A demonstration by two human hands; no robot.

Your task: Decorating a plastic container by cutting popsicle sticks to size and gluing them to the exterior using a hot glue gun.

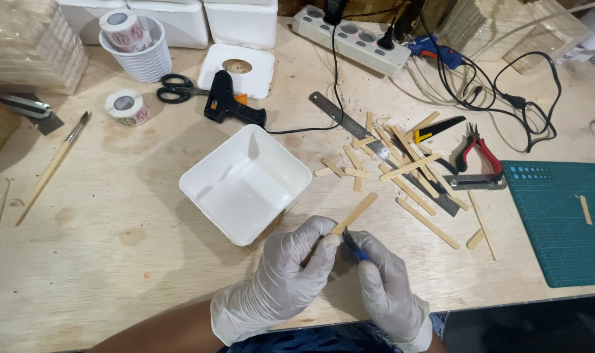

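Both my hands wear pale latex gloves and meet near the table's front edge. My left hand [281,278] pinches the near end of a flat wooden stick [357,212] that points away to the upper right. My right hand [385,284] grips a small blue-handled blade [353,247], its tip set against the stick close to my left fingers. Just beyond my hands stands a white square plastic tub [245,183], with nothing in it.
A heap of wooden sticks [405,170] lies over a metal ruler [349,121]. Red-handled pliers [478,153] and a green cutting mat [562,222] sit right. Black glue gun [229,104], scissors [174,88], tape rolls, white basket [140,55], paintbrush [52,167], power strip [353,39].
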